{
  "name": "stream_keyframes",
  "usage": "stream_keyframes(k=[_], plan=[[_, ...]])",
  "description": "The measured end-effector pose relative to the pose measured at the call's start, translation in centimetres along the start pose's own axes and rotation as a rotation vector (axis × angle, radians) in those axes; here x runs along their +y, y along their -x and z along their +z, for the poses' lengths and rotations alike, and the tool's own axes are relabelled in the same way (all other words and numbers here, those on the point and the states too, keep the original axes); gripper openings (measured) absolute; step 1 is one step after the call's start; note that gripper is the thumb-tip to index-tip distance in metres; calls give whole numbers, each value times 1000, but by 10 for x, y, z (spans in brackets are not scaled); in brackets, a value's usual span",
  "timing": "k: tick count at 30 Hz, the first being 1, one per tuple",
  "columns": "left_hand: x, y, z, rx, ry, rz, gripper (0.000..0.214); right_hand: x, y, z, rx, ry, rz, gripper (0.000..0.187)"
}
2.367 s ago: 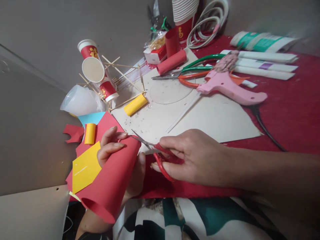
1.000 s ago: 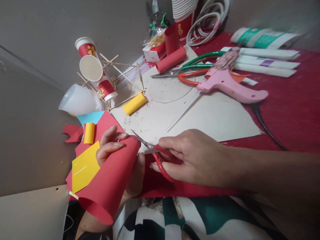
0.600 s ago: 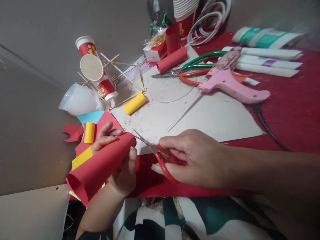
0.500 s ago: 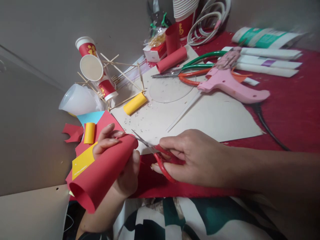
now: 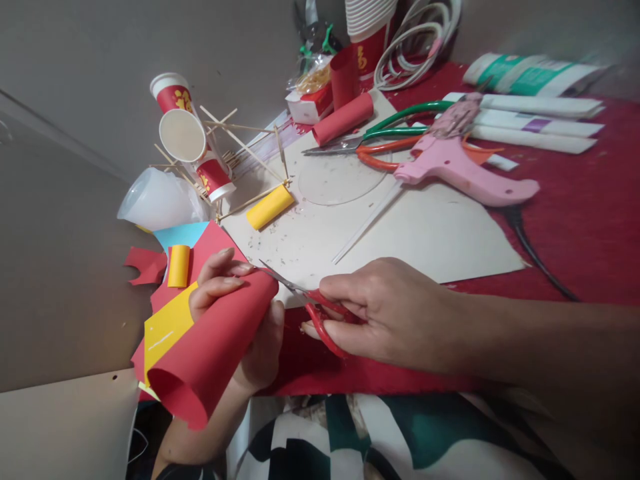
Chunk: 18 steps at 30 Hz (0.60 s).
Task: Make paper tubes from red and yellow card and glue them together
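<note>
- Right hand [image 5: 385, 317] grips the scissors [image 5: 317, 319], thumb and fingers at the loops, blades slightly parted at the red roll's far rim.
- Left hand [image 5: 263, 350] curls around the red roll [image 5: 215, 347], fingers on one side, thumb on the other, holding it tilted at the near edge of the table [image 5: 575, 233].
- Cutting at the rim seems barely begun; most of the roll looks whole. Smaller yellow rolls [image 5: 270, 207] and red ones lie finished, by the look of them.
- Compared with half a second ago, the roll's near end sits lower and farther right, baring more yellow sheet [image 5: 160, 327]; the right hand barely shifts.
</note>
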<state>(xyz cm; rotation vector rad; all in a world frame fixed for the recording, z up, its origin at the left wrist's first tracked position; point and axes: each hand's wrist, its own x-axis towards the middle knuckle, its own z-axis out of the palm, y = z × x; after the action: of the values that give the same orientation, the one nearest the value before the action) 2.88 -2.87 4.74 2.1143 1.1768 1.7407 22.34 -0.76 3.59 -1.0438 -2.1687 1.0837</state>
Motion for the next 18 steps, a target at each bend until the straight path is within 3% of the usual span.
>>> stream_keyframes(k=[18], plan=[[0,-7,-5,-58,-19,22,35,2,-1,0,15,6,-4,30]])
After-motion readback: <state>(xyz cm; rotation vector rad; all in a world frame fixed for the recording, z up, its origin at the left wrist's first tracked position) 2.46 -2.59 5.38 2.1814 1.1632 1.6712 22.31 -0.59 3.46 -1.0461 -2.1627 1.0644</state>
